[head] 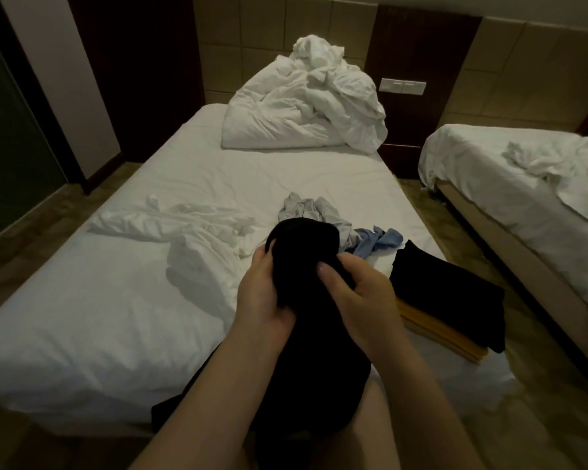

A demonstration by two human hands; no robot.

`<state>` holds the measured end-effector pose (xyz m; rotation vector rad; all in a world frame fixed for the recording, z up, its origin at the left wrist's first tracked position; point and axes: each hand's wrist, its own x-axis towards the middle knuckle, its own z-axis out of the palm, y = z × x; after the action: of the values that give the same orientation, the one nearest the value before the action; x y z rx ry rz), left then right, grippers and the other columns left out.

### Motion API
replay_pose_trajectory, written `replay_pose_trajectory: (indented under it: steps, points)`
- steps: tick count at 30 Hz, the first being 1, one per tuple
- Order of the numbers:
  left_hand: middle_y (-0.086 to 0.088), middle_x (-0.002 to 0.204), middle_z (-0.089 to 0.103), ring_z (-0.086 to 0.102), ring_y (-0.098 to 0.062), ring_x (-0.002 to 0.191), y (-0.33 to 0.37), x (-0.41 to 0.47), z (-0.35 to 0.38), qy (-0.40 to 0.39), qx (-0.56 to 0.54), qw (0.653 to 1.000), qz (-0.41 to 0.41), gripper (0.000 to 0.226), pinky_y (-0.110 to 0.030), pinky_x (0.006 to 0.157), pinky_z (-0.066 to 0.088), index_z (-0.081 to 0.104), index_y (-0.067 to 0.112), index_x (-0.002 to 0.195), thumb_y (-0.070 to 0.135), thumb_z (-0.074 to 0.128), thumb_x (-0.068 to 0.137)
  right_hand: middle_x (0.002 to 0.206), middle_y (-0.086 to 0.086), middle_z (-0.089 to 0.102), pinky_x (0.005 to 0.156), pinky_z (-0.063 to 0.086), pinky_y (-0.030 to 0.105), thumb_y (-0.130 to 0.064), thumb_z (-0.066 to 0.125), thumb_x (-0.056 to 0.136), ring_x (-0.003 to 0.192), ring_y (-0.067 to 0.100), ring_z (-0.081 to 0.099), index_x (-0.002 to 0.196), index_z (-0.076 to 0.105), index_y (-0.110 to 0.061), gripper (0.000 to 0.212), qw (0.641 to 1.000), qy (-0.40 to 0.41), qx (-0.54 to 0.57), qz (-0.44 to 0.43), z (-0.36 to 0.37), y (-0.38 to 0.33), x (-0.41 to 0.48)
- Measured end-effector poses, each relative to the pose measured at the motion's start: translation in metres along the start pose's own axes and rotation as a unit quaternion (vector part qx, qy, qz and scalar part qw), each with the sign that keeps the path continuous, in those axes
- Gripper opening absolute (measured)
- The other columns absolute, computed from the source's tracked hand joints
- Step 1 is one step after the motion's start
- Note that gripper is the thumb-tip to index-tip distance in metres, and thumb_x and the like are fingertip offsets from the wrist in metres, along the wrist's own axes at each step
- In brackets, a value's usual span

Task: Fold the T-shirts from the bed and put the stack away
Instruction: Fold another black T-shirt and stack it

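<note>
A black T-shirt (306, 300) is clamped by the left hand (262, 293) and right hand (360, 300) above the bed (116, 300), probably to be straightened; the folded stack (448, 300) is kept alongside.

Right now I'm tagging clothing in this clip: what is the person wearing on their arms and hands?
Nothing shows on either: the left hand and right hand are bare, with no gloves, rings, watch or bracelets visible. Both forearms are uncovered to the frame's bottom edge, so no sleeve is in view.

Two beds (123, 300) (523, 184), two hands (262, 293) (364, 300), two folded shirts (448, 286) (435, 327) at four o'clock, three unfolded shirts (306, 334) (306, 208) (377, 240).
</note>
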<state>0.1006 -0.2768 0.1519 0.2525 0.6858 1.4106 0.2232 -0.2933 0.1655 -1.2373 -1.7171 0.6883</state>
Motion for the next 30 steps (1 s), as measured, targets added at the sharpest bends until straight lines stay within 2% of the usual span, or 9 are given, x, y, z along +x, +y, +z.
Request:
replay_pose_trajectory:
  steps: [3,8,11,14,18,21,25,28,30]
  points:
    - [-0.015,0.126,0.057,0.063,-0.025,0.101,0.003,-0.005,-0.001,-0.01,-0.016,1.0,-0.008,0.052,-0.031,0.072,0.057,0.05,0.008,0.132,0.031,0.058,0.085,0.07,-0.006,0.058,0.059,0.041,0.022,-0.022,0.054,0.093,0.065,0.005,0.055,0.079,0.056,-0.026,0.015,0.997,0.055,0.055,0.025,-0.005,-0.007,-0.001]
    - [-0.017,0.129,0.056,0.063,-0.027,0.109,0.001,-0.028,0.01,-0.091,0.026,0.995,-0.005,0.089,-0.033,0.077,0.056,0.037,0.017,0.139,0.05,0.074,0.064,0.088,-0.005,0.063,0.077,0.052,0.037,-0.019,0.056,0.091,0.084,0.011,0.061,0.092,0.055,-0.031,0.012,0.989,0.065,0.122,0.054,-0.007,-0.014,-0.003]
    - [-0.008,0.121,0.059,0.068,-0.018,0.095,-0.002,-0.038,0.012,-0.123,0.153,0.979,0.054,0.071,-0.028,0.072,0.056,0.034,0.037,0.129,0.022,0.073,0.071,0.111,-0.005,0.056,0.089,0.051,0.038,-0.015,0.061,0.085,0.103,0.014,0.057,0.113,0.044,-0.033,0.037,0.997,0.037,0.062,0.025,-0.001,-0.02,-0.007]
    - [-0.012,0.106,0.069,0.069,-0.019,0.09,0.004,-0.044,0.017,-0.091,0.197,0.973,0.086,0.032,-0.025,0.073,0.057,0.057,0.013,0.118,0.002,0.055,0.088,0.121,-0.005,0.039,0.096,0.045,0.034,-0.023,0.069,0.079,0.112,0.015,0.046,0.128,0.035,-0.034,0.061,0.997,0.07,0.0,0.014,-0.009,-0.022,-0.002]
    - [-0.004,0.082,0.073,0.07,-0.014,0.074,0.028,-0.04,0.027,-0.086,0.226,0.965,0.1,0.018,-0.02,0.062,0.055,0.065,0.009,0.095,0.018,0.05,0.093,0.122,-0.003,0.042,0.087,0.05,0.026,-0.03,0.058,0.089,0.106,0.01,0.051,0.132,0.031,-0.036,0.051,0.978,0.0,0.188,0.095,-0.033,-0.034,0.02]
    - [-0.004,0.085,0.073,0.069,-0.013,0.076,0.054,-0.038,0.046,-0.114,0.276,0.947,0.118,0.024,-0.019,0.066,0.055,0.065,0.01,0.096,0.026,0.047,0.095,0.124,-0.003,0.049,0.081,0.05,0.013,-0.029,0.048,0.095,0.106,0.005,0.053,0.131,0.04,-0.026,0.038,0.978,-0.057,0.186,0.08,-0.042,-0.039,0.046]
    - [0.003,0.076,0.072,0.069,-0.008,0.069,0.094,-0.04,0.074,-0.181,0.297,0.929,0.128,0.025,-0.017,0.059,0.053,0.063,0.013,0.095,0.027,0.042,0.095,0.143,-0.003,0.037,0.102,0.041,0.03,-0.035,0.046,0.096,0.131,0.014,0.039,0.136,0.033,-0.035,0.043,0.977,-0.078,0.187,0.061,-0.059,-0.051,0.08]
    - [0.003,0.077,0.072,0.068,-0.008,0.07,0.122,-0.042,0.092,-0.222,0.296,0.92,0.125,0.026,-0.018,0.059,0.053,0.062,0.014,0.1,0.029,0.041,0.094,0.108,-0.005,0.061,0.07,0.048,0.011,-0.02,0.038,0.099,0.089,-0.007,0.062,0.111,0.053,-0.025,0.019,0.969,-0.114,0.214,0.043,-0.064,-0.073,0.096]
    - [0.001,0.082,0.073,0.069,-0.011,0.075,0.138,-0.043,0.104,-0.234,0.301,0.916,0.126,0.026,-0.02,0.063,0.055,0.061,0.015,0.101,0.031,0.042,0.092,0.077,-0.005,0.063,0.059,0.044,0.013,-0.029,0.05,0.093,0.062,-0.001,0.061,0.09,0.059,-0.012,0.019,0.958,-0.149,0.247,0.013,-0.064,-0.09,0.104]
